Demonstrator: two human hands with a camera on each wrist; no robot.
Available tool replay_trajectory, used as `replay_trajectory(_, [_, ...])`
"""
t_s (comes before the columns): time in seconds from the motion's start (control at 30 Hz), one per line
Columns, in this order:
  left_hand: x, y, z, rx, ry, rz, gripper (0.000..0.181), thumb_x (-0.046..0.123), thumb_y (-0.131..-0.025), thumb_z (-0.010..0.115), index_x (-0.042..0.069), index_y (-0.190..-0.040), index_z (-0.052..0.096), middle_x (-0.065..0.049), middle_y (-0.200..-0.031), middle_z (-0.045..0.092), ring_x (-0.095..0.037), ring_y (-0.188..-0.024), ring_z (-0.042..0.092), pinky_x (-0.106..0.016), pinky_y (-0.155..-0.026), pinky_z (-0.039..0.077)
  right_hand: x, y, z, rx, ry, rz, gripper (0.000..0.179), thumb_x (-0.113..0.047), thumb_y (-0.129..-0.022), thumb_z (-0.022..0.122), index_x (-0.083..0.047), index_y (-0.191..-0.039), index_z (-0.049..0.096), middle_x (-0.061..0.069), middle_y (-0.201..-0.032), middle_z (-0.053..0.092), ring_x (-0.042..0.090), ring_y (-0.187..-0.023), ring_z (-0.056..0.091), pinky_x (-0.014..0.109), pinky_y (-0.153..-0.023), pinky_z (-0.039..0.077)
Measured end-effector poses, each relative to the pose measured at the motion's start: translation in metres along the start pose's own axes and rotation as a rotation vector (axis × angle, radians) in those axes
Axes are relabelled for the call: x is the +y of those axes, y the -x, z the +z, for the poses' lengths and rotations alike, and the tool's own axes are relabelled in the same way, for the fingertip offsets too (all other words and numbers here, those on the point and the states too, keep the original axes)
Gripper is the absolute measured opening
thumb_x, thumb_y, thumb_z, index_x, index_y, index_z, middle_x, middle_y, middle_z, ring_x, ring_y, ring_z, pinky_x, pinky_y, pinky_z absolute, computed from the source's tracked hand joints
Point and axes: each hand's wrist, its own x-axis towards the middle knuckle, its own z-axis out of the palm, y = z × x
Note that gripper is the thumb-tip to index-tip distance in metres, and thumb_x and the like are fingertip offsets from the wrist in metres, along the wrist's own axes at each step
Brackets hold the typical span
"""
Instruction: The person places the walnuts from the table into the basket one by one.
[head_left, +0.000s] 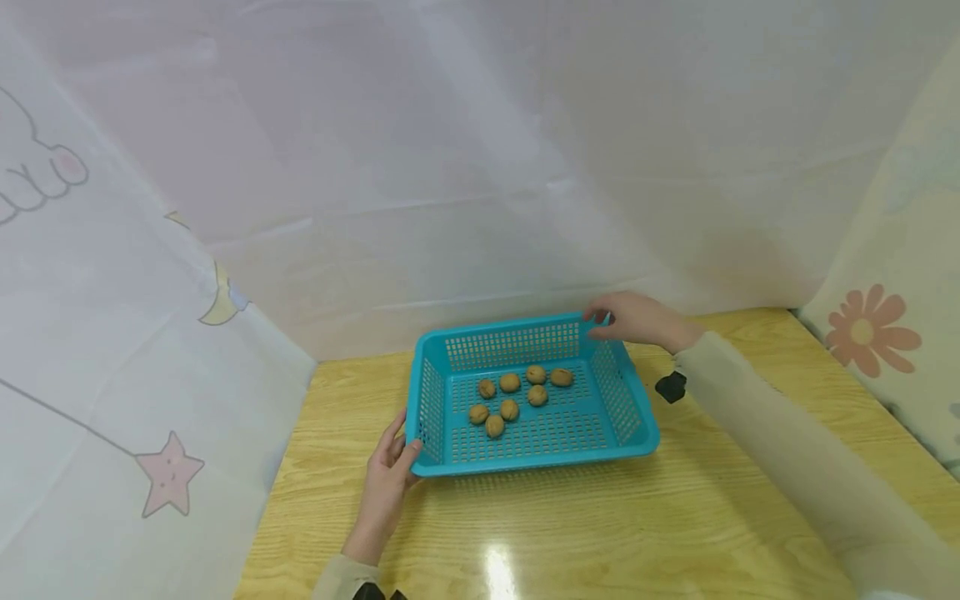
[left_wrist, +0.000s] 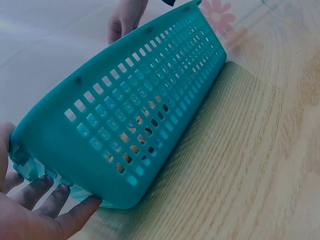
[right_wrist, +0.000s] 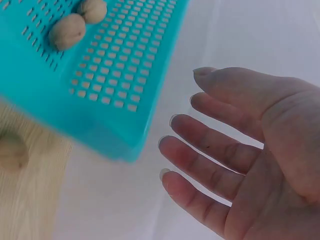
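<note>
A turquoise plastic basket (head_left: 532, 468) with slotted walls is at the table's far side, with several walnuts (head_left: 510, 382) on its bottom. My left hand (head_left: 387, 482) grips the basket's near left corner, thumb at the rim and the other fingers against the outside wall, as the left wrist view also shows. At the far right corner is my right hand (head_left: 633, 319). In the right wrist view this hand (right_wrist: 240, 145) is apart from the rim, its fingers loosely bent and nothing in them. A round brown thing like a walnut (right_wrist: 12, 150) shows beyond the basket's wall there.
The table (head_left: 465, 542) has a light wood-grain top. Right behind the basket hangs a pale cloth backdrop (head_left: 480, 208), with printed cloth at the left and right sides, including a flower (head_left: 862, 332) and a star (head_left: 171, 475).
</note>
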Motion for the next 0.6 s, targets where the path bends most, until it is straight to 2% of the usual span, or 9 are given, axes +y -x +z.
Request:
replay_trajectory(0.17, [0.000,0.000,0.000,0.001,0.003,0.000,0.065,0.014,-0.109,0.056,0.013,-0.166,0.026,-0.029,-0.157,0.043,-0.040,-0.131,0.058,-0.036,-0.092,0.060,0.016,0.015,-0.006,0.028,-0.018,0.025,0.027,-0.014,-0.098,0.072,0.000,-0.121,0.070,0.018,-0.115,0.073,0.034,-0.100,0.068,0.054,-0.086,0.057])
replay_trajectory(0.4, [0.001,0.000,0.000,-0.006,-0.002,0.000,0.065,0.015,-0.109,0.055,0.014,-0.167,0.024,-0.028,-0.158,0.042,-0.041,-0.133,0.056,-0.035,-0.093,0.060,0.039,0.031,-0.011,0.050,-0.027,0.100,0.030,-0.018,-0.101,0.070,0.002,-0.123,0.069,0.017,-0.111,0.073,0.038,-0.102,0.068,0.057,-0.089,0.056])
replay_trajectory(0.6, [0.000,0.000,0.000,-0.009,0.004,-0.001,0.066,0.016,-0.109,0.056,0.014,-0.167,0.024,-0.028,-0.159,0.041,-0.041,-0.134,0.056,-0.035,-0.093,0.059,0.060,0.039,-0.003,0.041,-0.006,0.109,0.026,-0.017,-0.103,0.067,0.002,-0.122,0.068,0.015,-0.108,0.073,0.038,-0.099,0.068,0.055,-0.084,0.057])
